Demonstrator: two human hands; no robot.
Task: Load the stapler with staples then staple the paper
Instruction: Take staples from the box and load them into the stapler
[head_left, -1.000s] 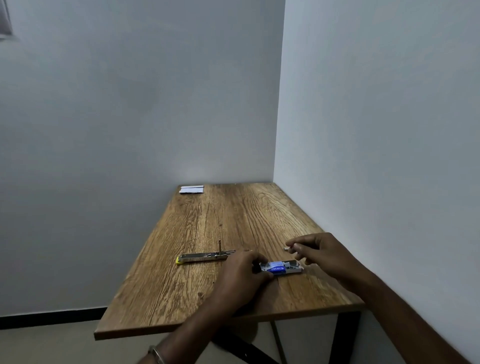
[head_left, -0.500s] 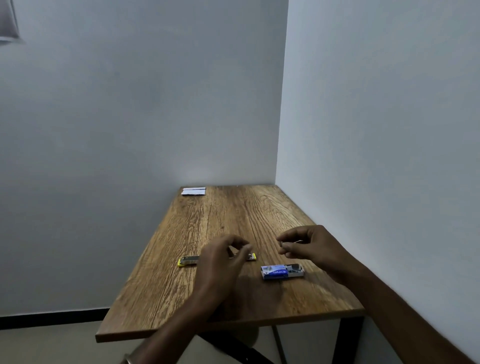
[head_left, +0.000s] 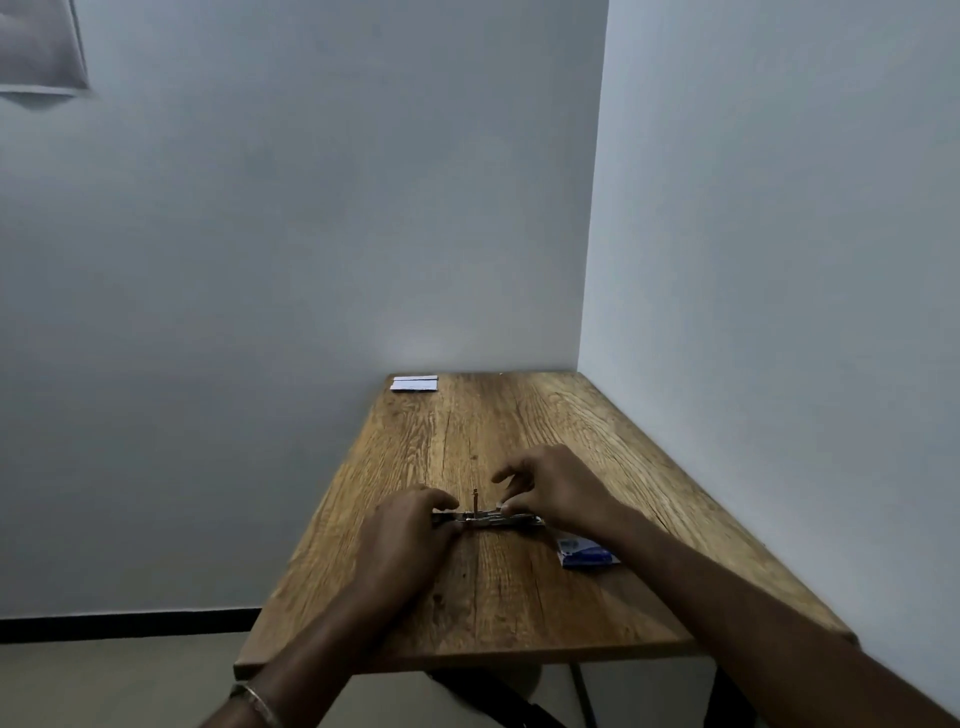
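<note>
**Staples going into the opened stapler**

The right hand (head_left: 550, 491) is pinching what looks like a staple strip over the stapler (head_left: 488, 518), lying opened flat across the table (head_left: 519, 613). The left hand (head_left: 410, 535) is curling round the stapler's left end, steadying it. A tilted strip could be jamming or slipping off the channel. The staple box (head_left: 584, 552) is lying near right; the paper (head_left: 414, 383) is waiting at the far left corner.

Left hand (head_left: 402, 540) gripping opened stapler (head_left: 488, 518) on wooden table (head_left: 519, 613), right hand (head_left: 556, 491) pinching over its tray, staple box (head_left: 584, 553) beside
</note>
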